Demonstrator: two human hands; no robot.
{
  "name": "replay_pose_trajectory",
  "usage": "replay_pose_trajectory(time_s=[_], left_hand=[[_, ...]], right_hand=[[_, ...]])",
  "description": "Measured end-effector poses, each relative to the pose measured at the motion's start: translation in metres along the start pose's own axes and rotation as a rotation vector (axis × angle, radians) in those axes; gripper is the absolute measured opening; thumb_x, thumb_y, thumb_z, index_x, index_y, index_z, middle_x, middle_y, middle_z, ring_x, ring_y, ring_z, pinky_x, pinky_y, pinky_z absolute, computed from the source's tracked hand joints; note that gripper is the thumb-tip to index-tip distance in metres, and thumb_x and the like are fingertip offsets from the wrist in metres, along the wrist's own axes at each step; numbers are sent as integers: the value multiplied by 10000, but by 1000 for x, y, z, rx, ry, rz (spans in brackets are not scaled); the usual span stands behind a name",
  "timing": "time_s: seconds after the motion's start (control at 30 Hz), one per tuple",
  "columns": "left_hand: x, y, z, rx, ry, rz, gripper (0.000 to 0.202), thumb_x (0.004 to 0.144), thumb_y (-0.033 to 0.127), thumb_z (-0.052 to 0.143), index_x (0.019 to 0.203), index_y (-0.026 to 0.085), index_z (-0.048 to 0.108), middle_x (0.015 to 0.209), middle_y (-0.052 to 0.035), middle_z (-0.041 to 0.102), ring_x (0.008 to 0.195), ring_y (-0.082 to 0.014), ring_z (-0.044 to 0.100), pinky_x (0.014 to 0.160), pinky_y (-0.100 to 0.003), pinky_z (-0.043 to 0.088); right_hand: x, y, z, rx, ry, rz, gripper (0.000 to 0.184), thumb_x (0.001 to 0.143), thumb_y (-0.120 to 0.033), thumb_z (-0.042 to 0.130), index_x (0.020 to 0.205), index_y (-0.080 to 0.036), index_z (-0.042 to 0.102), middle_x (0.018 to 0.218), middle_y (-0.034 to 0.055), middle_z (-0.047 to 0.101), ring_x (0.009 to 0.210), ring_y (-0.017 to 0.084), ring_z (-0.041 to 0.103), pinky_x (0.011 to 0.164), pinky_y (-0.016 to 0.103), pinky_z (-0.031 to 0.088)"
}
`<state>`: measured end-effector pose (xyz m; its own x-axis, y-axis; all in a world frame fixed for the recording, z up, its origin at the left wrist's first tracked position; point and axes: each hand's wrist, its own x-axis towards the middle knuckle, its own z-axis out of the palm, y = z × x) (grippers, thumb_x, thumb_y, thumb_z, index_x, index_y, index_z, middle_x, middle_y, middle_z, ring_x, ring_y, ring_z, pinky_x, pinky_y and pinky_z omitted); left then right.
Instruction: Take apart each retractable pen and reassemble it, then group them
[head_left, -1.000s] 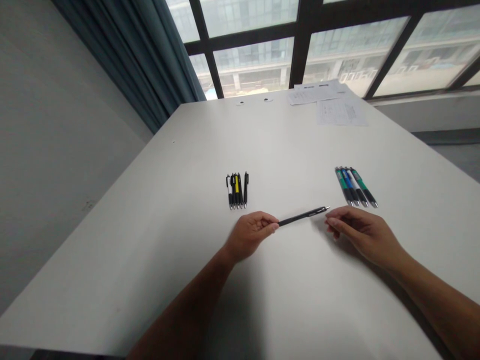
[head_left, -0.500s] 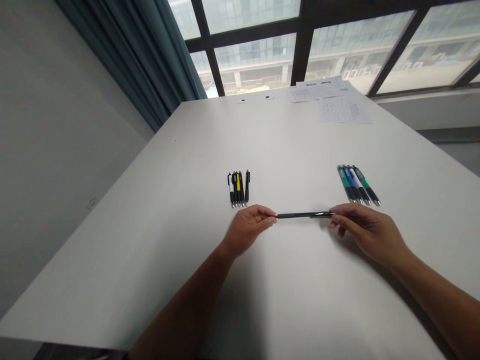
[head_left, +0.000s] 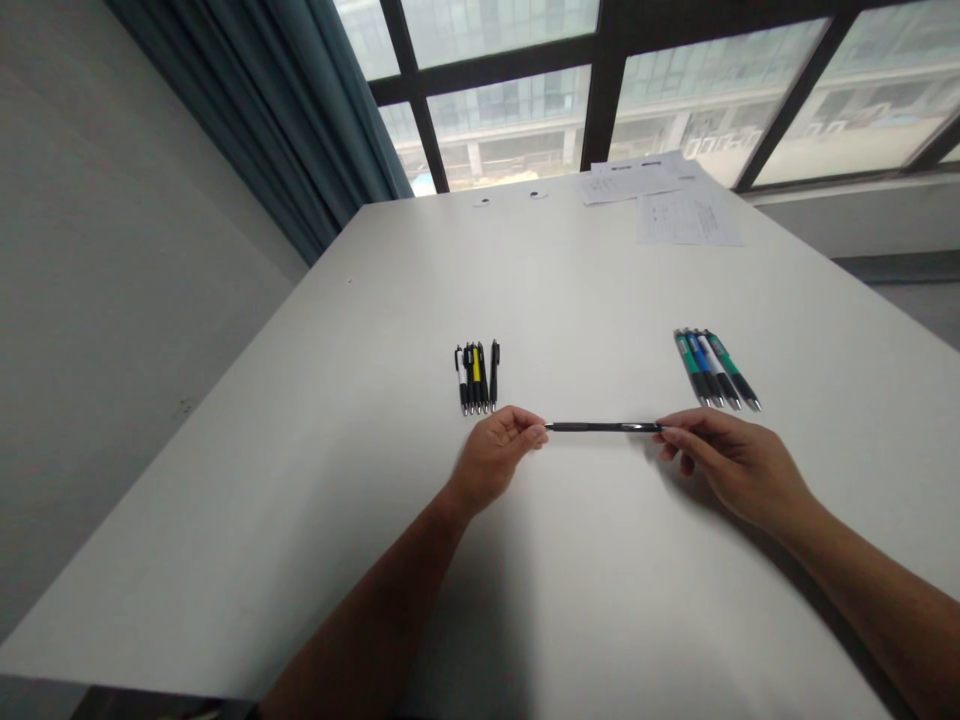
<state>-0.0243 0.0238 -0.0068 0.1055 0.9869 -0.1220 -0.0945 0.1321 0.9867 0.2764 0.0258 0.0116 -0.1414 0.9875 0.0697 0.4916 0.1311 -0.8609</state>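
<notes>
Black pen (head_left: 600, 427) running straight across between your hands, clip end pinched by your right hand (head_left: 739, 462), other end nipped in your left hand (head_left: 491, 462), middle bare over the white table (head_left: 592, 600), left pen row (head_left: 476, 378) just beyond, right pen row (head_left: 703, 365) likewise

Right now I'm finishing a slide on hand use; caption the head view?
A black pen stretches between left hand and right hand at a white table, other pens lying beyond each.
</notes>
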Motion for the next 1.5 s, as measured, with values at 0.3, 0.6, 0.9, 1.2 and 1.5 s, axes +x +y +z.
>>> replay_pose_trajectory(time_s=[0.3,0.6,0.9,1.2,1.5], left_hand=[[-3,8,2,135,-9,-5,370,863,511,739,855,147,676,764,-42,726,731,-151,661,748,-288,528],[-4,6,3,203,-33,4,410,903,541,688,815,141,703,751,-58,739,692,-149,660,717,-278,524],[-6,11,5,237,-51,-3,476,915,596,647,779,143,701,744,-65,736,660,-144,642,685,-273,527],[-13,11,5,82,-368,-132,459,944,580,643,1033,133,702,893,-105,765,658,-133,641,624,-262,491],[-27,18,23,-90,-785,-440,552,803,529,846,1178,151,698,943,-123,788,713,-132,665,705,-274,501]], right_hand=[[1,-4,0,-57,-84,13,469,1000,-594,540,770,-208,673,637,23,674,530,151,580,530,280,457],[1,-3,-2,-132,-155,14,563,1037,-609,436,676,-212,607,578,16,621,520,160,549,542,302,412],[0,-1,-1,-199,-176,-47,595,1053,-591,391,614,-223,553,519,7,593,480,155,531,542,308,406],[0,3,-1,-78,-135,44,572,1038,-640,399,658,-236,538,532,0,602,480,161,547,531,309,443],[-3,-3,2,40,-272,81,574,1032,-631,460,682,-201,607,553,8,599,494,134,516,514,278,413]])
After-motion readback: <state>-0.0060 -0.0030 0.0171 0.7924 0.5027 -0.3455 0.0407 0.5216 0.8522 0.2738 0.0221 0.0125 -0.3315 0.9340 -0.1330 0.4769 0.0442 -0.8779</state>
